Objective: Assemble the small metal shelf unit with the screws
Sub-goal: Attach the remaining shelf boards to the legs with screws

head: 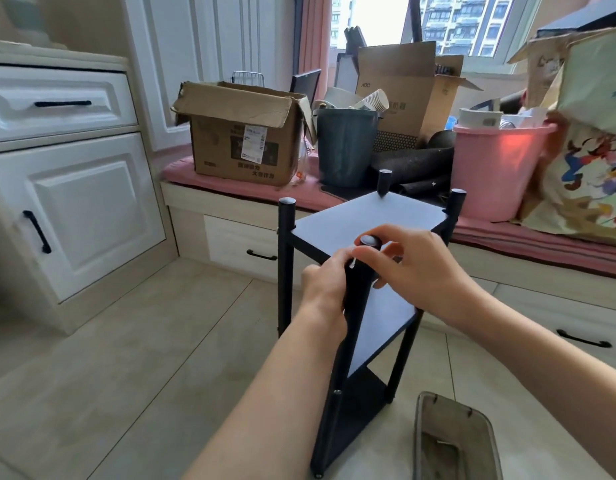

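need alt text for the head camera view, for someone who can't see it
Two hands work at the near post of a small black shelf unit standing on a tiled floor: the left hand grips the post just below its top, and the right hand curls its fingers around the capped end. Behind it, a cardboard box and a pink bucket sit on a window seat.

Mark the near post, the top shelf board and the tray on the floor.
near post (357,289), head view, upper shaft between the hands
top shelf board (368,216), head view, bare middle
tray (424,441), head view, left rim
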The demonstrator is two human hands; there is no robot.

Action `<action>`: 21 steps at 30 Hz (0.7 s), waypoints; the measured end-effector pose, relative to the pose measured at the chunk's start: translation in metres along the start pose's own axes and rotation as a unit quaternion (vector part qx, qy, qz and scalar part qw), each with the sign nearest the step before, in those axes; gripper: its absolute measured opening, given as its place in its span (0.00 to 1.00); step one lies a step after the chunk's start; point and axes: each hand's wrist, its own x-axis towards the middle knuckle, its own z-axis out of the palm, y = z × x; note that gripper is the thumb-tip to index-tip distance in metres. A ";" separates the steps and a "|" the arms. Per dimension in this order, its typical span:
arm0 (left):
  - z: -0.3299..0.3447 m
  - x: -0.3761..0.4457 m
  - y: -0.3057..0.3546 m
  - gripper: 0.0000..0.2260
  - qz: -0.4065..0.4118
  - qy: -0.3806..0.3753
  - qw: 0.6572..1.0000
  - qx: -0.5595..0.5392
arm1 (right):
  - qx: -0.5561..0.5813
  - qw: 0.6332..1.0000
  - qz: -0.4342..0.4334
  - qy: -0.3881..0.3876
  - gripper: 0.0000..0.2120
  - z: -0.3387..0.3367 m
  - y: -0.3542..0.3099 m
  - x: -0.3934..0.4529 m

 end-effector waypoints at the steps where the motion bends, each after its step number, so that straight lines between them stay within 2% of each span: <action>1: 0.003 -0.001 -0.001 0.15 -0.005 0.000 1.000 -0.006 | 0.004 1.000 0.002 0.005 0.05 -0.003 0.003 -0.002; 7: 0.017 -0.005 -0.010 0.19 -0.016 0.019 1.000 -0.015 | 0.014 1.000 -0.009 -0.019 0.08 -0.017 0.015 -0.006; 11: 0.025 -0.011 -0.013 0.19 -0.015 0.027 0.999 -0.045 | 0.026 0.999 -0.019 -0.023 0.09 -0.024 0.020 -0.006; 18: 0.039 -0.018 -0.025 0.17 -0.003 -0.005 0.998 -0.064 | 0.067 0.997 0.008 -0.026 0.12 -0.039 0.037 -0.006; 21: 0.047 -0.021 -0.032 0.16 0.004 -0.032 0.996 -0.085 | 0.106 0.994 0.038 -0.001 0.13 -0.049 0.045 -0.010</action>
